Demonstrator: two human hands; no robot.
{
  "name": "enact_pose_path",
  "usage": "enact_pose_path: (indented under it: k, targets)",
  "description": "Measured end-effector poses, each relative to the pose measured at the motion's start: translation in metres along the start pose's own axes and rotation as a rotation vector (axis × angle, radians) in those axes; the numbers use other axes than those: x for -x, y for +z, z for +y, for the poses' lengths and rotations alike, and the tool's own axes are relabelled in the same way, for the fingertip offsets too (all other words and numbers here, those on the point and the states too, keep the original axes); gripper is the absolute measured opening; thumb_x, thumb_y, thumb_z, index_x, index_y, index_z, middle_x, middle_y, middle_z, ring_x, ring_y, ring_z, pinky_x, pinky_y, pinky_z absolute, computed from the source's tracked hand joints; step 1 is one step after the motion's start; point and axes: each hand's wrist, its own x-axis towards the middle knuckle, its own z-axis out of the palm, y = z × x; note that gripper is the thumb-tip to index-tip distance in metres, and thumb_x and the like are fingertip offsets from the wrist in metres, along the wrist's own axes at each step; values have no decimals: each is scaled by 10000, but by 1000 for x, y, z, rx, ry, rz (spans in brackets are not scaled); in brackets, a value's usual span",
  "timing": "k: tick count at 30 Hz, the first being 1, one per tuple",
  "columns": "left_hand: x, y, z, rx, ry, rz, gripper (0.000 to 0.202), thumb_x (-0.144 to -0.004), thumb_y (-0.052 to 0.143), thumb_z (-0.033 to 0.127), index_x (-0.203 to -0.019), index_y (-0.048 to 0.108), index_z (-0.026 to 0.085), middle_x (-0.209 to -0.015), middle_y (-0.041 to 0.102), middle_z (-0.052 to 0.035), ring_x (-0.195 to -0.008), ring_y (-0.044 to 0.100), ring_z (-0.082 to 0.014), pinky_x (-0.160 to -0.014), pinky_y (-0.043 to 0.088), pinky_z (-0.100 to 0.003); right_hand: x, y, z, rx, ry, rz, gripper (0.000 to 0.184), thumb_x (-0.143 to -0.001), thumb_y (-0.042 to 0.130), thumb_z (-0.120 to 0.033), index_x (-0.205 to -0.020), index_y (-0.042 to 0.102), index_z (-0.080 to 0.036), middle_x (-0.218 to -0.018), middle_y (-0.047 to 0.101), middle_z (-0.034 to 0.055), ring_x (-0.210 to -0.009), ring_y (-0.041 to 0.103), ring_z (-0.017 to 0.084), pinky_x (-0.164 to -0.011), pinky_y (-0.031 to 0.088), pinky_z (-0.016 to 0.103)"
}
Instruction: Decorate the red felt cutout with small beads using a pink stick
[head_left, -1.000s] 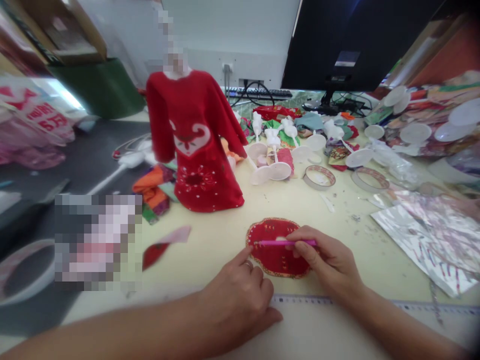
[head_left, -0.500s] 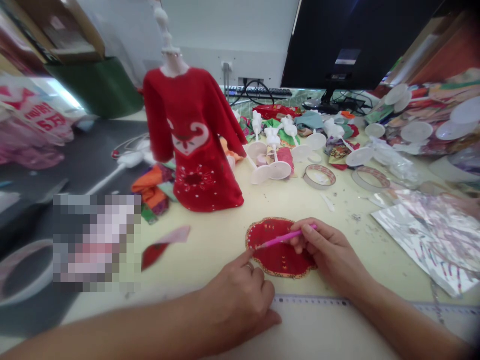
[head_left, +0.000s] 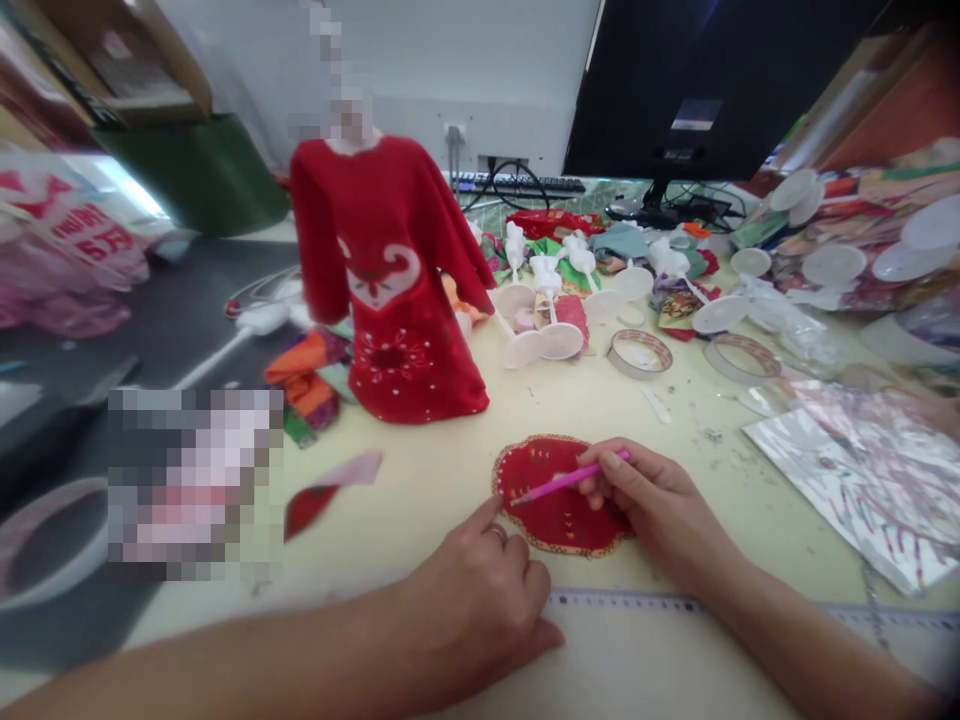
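A red cloth piece (head_left: 551,520) with a patterned, scalloped border and small light beads or stones lies flat on the table. Between the thumb and fingers of my right hand (head_left: 649,495) is a slim pink pen-like picker (head_left: 566,482), slanting down to the left. Its pale tip is at the left part of the cloth; whether it touches cannot be told. My left hand (head_left: 487,580) rests on the table, index finger stretched to the cloth's left edge, thumb out and the other fingers curled, holding nothing.
Behind stands a small dress form in a red dress (head_left: 394,300). A ruler strip (head_left: 622,602) runs along the front. Tape rolls (head_left: 640,354), white doll stands (head_left: 559,340) and silvery plastic sheets (head_left: 847,480) lie right and behind. Fabric scraps (head_left: 307,375) lie left; a monitor (head_left: 712,90) is at the back.
The picker's tip has shifted slightly left and down over the cloth, and its angle is a little steeper. My left hand has stayed nearly still.
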Motion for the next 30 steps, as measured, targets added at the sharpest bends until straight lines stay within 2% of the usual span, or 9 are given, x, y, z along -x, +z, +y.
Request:
enact_pose_path:
  k: [9,25,30]
  targets:
    - [-2,-1,0,3,-22,2,344,-798,561,475,-643,543,169,-540,564,-14,-515,510,-160,-944,402,-465,-1,3,-5,-18,22,25,232,-851,558,-417,-856,644,-202,-690,633,3,-610,518,99,-572,378,218]
    - [-4,-6,-6,62,-4,-93,305,-812,546,442,-693,557,162,-583,573,-24,-561,521,-167,-899,418,-436,-1,2,-6,-17,20,26,234,-852,556,-418,-847,646,-202,-692,635,4,-606,518,97,-568,379,218]
    - [-3,-10,-5,88,-13,-119,312,-793,559,472,-718,558,169,-602,583,-24,-573,522,-178,-927,400,-442,-1,2,-4,6,18,31,243,-852,550,-424,-849,646,-201,-696,637,10,-609,532,104,-571,394,225]
